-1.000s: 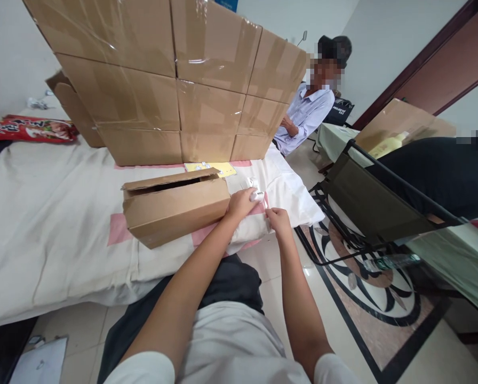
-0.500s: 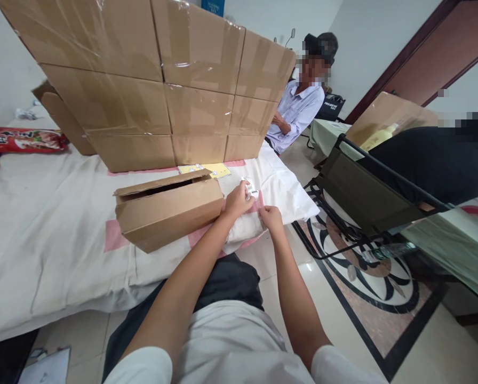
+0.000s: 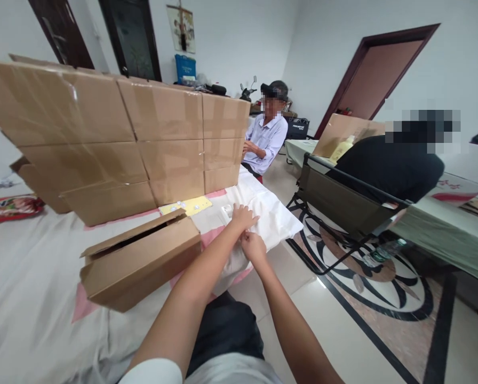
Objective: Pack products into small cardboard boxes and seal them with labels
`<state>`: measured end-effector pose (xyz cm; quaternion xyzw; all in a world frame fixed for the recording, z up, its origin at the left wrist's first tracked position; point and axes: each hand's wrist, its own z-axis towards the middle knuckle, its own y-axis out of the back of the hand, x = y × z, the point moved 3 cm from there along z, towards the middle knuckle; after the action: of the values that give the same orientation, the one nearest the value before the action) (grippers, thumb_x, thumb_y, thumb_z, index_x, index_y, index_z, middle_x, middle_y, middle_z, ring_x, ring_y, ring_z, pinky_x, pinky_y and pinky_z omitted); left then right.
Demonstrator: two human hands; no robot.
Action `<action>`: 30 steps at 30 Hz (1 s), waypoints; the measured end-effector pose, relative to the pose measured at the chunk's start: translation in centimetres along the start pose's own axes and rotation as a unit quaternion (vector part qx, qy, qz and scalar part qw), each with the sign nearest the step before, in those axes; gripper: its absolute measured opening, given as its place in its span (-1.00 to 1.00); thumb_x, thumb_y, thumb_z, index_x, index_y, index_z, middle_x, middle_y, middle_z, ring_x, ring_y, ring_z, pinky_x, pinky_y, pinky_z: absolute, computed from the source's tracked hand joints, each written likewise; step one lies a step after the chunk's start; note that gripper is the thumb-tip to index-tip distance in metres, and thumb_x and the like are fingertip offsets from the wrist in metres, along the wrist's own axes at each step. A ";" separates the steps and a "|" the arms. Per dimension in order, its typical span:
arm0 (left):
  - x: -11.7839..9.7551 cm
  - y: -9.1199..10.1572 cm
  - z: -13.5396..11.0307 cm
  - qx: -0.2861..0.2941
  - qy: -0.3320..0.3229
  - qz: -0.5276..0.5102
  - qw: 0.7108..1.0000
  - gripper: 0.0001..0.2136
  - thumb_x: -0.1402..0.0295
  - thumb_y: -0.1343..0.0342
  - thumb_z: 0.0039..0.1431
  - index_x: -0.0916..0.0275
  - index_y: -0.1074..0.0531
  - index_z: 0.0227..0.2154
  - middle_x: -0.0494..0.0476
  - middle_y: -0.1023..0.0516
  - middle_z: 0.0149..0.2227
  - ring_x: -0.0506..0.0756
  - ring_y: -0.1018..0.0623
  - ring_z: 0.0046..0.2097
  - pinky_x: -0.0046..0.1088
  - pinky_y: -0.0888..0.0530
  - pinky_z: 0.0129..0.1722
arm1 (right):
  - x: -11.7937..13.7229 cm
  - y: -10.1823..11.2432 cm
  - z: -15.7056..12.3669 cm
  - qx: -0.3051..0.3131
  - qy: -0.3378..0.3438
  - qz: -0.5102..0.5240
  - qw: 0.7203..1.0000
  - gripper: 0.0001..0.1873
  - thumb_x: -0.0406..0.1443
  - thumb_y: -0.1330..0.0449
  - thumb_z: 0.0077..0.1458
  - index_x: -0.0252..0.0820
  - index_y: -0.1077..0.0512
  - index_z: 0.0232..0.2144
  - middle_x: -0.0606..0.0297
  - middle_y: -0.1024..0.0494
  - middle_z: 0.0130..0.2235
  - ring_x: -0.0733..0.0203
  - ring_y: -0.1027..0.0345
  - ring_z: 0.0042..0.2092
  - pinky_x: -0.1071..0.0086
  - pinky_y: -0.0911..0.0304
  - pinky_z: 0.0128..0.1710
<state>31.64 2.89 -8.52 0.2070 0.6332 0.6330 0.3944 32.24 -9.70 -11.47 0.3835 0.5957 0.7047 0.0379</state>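
My left hand (image 3: pixel 244 217) is over the cloth near the table's corner, fingers stretched out and apart. Just left of its fingers lies a small white object (image 3: pixel 226 213), partly covered by the hand; its kind is not clear. Close below, my right hand (image 3: pixel 254 247) is closed with its fingertips pinched, almost touching the left hand. Whatever sits in that pinch is too small or hidden to name. To the left, a long cardboard box (image 3: pixel 143 264) rests on the cloth with a narrow dark gap along its top. A yellow patterned sheet (image 3: pixel 193 206) lies behind it.
Taped cardboard boxes (image 3: pixel 167 114) form a wall along the table's back. A red packet (image 3: pixel 10 208) lies far left. Beyond the boxes sits a person in a light shirt (image 3: pixel 267 136). Another person in black (image 3: pixel 383 165) occupies a folding chair (image 3: pixel 343 200) at right.
My view has tilted up. The white object, earlier at my left hand's fingertips, now lies beside that hand, whose fingers have spread. My right hand has come in close to the left.
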 end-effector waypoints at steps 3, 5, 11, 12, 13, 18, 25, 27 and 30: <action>0.3 -0.2 0.4 0.042 0.002 0.018 0.999 -0.51 -0.06 -0.02 0.36 0.26 -0.52 0.01 0.30 -0.53 0.13 0.29 -0.45 0.22 0.10 -0.27 0.27 | -0.3 0.0 0.1 0.000 0.001 0.007 1.000 -0.63 -0.20 -0.08 0.34 -0.14 -0.62 -0.39 0.10 -0.67 -0.31 0.11 -0.49 -0.29 0.36 0.04 -0.41; 0.3 -0.3 0.3 0.047 -0.007 0.028 0.998 -0.50 -0.07 0.02 0.37 0.27 -0.51 0.01 0.28 -0.53 0.13 0.26 -0.46 0.21 0.04 -0.31 0.25 | -0.4 0.0 0.0 -0.001 0.001 0.011 1.000 -0.64 -0.21 -0.10 0.33 -0.14 -0.60 -0.41 0.12 -0.66 -0.32 0.14 -0.48 -0.31 0.37 0.06 -0.42; -0.1 -0.5 -0.7 0.022 -0.049 0.051 0.997 -0.44 -0.05 0.23 0.43 0.24 -0.58 -0.06 0.37 -0.56 0.10 0.31 -0.44 0.21 -0.06 -0.25 0.26 | -0.2 -0.2 -0.5 -0.002 -0.004 0.017 1.000 -0.72 -0.29 -0.10 0.28 -0.16 -0.60 -0.36 0.13 -0.66 -0.29 0.14 -0.45 -0.31 0.35 0.14 -0.43; -0.2 -0.6 -0.7 0.020 -0.054 0.053 0.997 -0.44 -0.04 0.24 0.43 0.23 -0.58 -0.07 0.37 -0.56 0.10 0.31 -0.45 0.21 -0.07 -0.25 0.26 | -0.2 -0.1 -0.6 0.001 -0.003 0.020 1.000 -0.73 -0.30 -0.10 0.26 -0.15 -0.60 -0.37 0.14 -0.66 -0.30 0.15 -0.44 -0.31 0.35 0.15 -0.43; -0.2 -0.6 -0.8 0.019 -0.057 0.053 0.997 -0.44 -0.04 0.24 0.43 0.23 -0.58 -0.07 0.36 -0.57 0.09 0.31 -0.45 0.19 -0.08 -0.26 0.25 | -0.3 -0.1 -0.6 0.003 -0.002 0.024 1.000 -0.73 -0.31 -0.10 0.25 -0.15 -0.60 -0.38 0.15 -0.66 -0.31 0.15 -0.44 -0.32 0.35 0.15 -0.43; -0.1 -0.8 -0.6 0.018 -0.057 0.044 0.997 -0.44 -0.04 0.24 0.42 0.20 -0.59 -0.08 0.34 -0.57 0.07 0.32 -0.48 0.16 -0.10 -0.31 0.19 | -0.6 0.0 -0.4 0.011 0.006 0.051 0.999 -0.70 -0.29 -0.09 0.27 -0.15 -0.55 -0.46 0.21 -0.63 -0.37 0.22 -0.38 -0.36 0.36 0.17 -0.45; -0.3 -0.7 -0.6 0.027 -0.047 0.043 0.998 -0.44 -0.06 0.23 0.40 0.18 -0.58 -0.07 0.32 -0.58 0.05 0.30 -0.48 0.14 -0.13 -0.33 0.17 | -0.9 0.1 -0.4 0.021 0.007 0.084 0.996 -0.68 -0.26 -0.10 0.28 -0.14 -0.49 -0.51 0.28 -0.58 -0.42 0.26 -0.31 -0.40 0.38 0.15 -0.45; -0.3 -0.6 -0.5 0.029 -0.046 0.045 0.998 -0.42 -0.07 0.25 0.40 0.20 -0.58 -0.08 0.33 -0.58 0.04 0.31 -0.48 0.13 -0.14 -0.34 0.14 | -0.9 0.2 -0.5 0.020 0.006 0.090 0.996 -0.68 -0.26 -0.10 0.28 -0.15 -0.49 -0.51 0.28 -0.58 -0.42 0.26 -0.30 -0.39 0.38 0.14 -0.44; -0.4 -0.6 -0.5 0.028 -0.047 0.046 0.997 -0.39 -0.08 0.27 0.40 0.22 -0.59 -0.09 0.35 -0.58 0.03 0.32 -0.48 0.13 -0.13 -0.35 0.13 | -0.8 0.3 -0.6 0.019 0.007 0.097 0.995 -0.69 -0.27 -0.10 0.27 -0.15 -0.49 -0.50 0.27 -0.58 -0.42 0.25 -0.30 -0.39 0.37 0.15 -0.44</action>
<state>31.65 2.23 -9.04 0.2766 0.6211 0.6223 0.3879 32.57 -10.73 -11.59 0.4355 0.5689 0.6964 -0.0420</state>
